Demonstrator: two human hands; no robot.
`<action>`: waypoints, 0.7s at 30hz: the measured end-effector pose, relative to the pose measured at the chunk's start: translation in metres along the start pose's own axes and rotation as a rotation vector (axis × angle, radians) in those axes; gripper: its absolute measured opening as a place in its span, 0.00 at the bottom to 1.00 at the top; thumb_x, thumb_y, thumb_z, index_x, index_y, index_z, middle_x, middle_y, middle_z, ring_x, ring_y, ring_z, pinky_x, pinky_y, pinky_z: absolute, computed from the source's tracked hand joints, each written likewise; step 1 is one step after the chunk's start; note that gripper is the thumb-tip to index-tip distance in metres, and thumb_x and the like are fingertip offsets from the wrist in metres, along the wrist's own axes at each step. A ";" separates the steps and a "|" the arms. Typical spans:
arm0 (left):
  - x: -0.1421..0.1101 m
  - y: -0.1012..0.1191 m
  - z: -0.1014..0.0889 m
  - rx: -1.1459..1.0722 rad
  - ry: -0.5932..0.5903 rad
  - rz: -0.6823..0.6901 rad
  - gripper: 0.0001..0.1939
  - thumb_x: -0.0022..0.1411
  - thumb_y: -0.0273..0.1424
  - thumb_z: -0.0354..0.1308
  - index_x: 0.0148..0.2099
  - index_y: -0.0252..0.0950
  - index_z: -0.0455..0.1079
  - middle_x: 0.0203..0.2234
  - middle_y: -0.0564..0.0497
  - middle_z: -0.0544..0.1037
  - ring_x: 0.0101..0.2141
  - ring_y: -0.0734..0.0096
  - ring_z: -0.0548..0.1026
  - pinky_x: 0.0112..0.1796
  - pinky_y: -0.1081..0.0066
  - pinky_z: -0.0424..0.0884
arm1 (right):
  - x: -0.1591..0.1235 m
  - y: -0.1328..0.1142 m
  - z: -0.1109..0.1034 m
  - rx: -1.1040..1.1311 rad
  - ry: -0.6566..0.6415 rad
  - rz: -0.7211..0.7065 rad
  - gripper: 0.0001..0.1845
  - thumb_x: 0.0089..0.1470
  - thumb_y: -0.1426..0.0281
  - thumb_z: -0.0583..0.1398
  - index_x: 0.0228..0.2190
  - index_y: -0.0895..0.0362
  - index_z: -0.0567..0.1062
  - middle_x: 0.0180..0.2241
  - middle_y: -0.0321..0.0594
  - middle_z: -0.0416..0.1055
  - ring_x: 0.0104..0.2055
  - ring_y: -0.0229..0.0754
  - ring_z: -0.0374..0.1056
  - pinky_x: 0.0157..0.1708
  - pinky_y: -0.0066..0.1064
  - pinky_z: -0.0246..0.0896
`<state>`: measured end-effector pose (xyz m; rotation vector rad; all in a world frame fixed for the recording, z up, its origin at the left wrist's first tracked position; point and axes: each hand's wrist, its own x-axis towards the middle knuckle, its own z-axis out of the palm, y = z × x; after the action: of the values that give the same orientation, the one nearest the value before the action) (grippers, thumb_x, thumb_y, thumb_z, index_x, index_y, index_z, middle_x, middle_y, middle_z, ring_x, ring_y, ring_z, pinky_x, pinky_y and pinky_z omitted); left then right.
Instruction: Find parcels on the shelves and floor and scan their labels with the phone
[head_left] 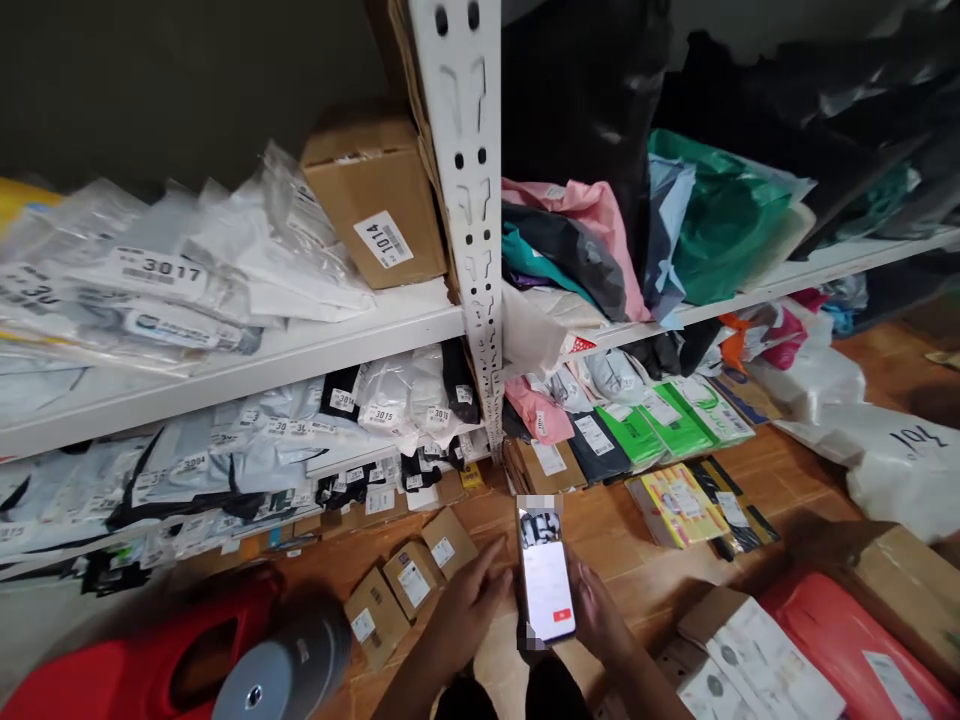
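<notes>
A smartphone (546,585) with a lit screen is in front of me at the lower middle. Its screen has a dark picture at the top, a white page below and a small red button. My right hand (600,612) grips the phone along its right edge, the fingers partly hidden behind it. On the phone's left side is my left hand (466,605), thumb and fingers apart, with a small gap between fingertips and phone. Close to my left hand, several small labelled cardboard boxes (412,580) stand on the floor.
A white metal shelf post (469,220) stands ahead, with shelves of bagged parcels (165,265) on both sides. Green packets (675,415) and a yellow packet (679,505) lie on the wooden floor. A red container (142,650) and a grey roll (285,665) are lower left; boxes (772,655) lower right.
</notes>
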<state>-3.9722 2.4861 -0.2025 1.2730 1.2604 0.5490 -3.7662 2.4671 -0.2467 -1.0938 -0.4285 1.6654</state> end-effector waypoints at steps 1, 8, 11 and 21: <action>0.012 -0.015 -0.003 0.052 0.034 -0.038 0.29 0.63 0.46 0.50 0.63 0.41 0.62 0.32 0.49 0.73 0.36 0.62 0.70 0.42 0.65 0.65 | 0.011 0.002 -0.010 0.017 -0.050 0.037 0.25 0.46 0.49 0.63 0.40 0.52 0.79 0.44 0.52 0.76 0.47 0.60 0.71 0.50 0.53 0.63; 0.110 -0.160 -0.035 0.587 -0.007 -0.222 0.23 0.64 0.37 0.47 0.58 0.35 0.65 0.32 0.51 0.75 0.34 0.71 0.73 0.38 0.73 0.67 | 0.083 0.058 -0.051 0.109 -0.059 0.144 0.32 0.48 0.51 0.64 0.53 0.49 0.71 0.53 0.48 0.71 0.53 0.57 0.68 0.55 0.51 0.58; 0.175 -0.216 -0.051 0.753 -0.010 -0.224 0.21 0.61 0.34 0.51 0.55 0.34 0.68 0.37 0.46 0.76 0.39 0.66 0.75 0.41 0.71 0.68 | 0.117 0.113 -0.071 0.104 0.008 0.132 0.32 0.45 0.50 0.65 0.52 0.48 0.72 0.55 0.46 0.70 0.58 0.57 0.64 0.57 0.52 0.56; 0.425 -0.340 -0.083 1.184 0.094 0.315 0.22 0.66 0.33 0.46 0.61 0.38 0.63 0.63 0.48 0.60 0.64 0.61 0.49 0.63 0.54 0.36 | 0.269 0.298 -0.142 0.175 -0.155 0.151 0.32 0.46 0.48 0.63 0.51 0.50 0.74 0.53 0.46 0.72 0.57 0.57 0.64 0.59 0.49 0.53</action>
<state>-4.0257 2.7913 -0.6571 2.4703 1.5167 0.0106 -3.8267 2.5598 -0.6580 -0.8896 -0.2982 1.8918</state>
